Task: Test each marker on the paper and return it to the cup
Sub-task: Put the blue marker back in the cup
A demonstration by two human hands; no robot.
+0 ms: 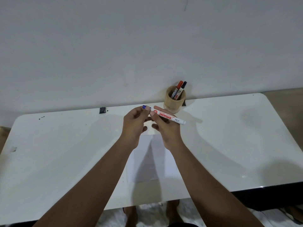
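Observation:
A white marker [170,117] with a red label lies level in my right hand [165,128], held above the table. My left hand [136,123] pinches the marker's blue cap [144,107] at its left end; whether the cap is on or just off, I cannot tell. Both hands hover over the far edge of a white sheet of paper [152,161] that lies flat on the white table [65,153]. Behind the hands, against the wall, stands a wooden cup [174,99] holding a red-capped marker [177,89] and a black-capped marker [183,86].
A small black object [102,110] sits at the table's back edge on the left. A grey wall rises right behind the table. The table's rounded right corner and dark front edge are at the right. My feet show below the front edge.

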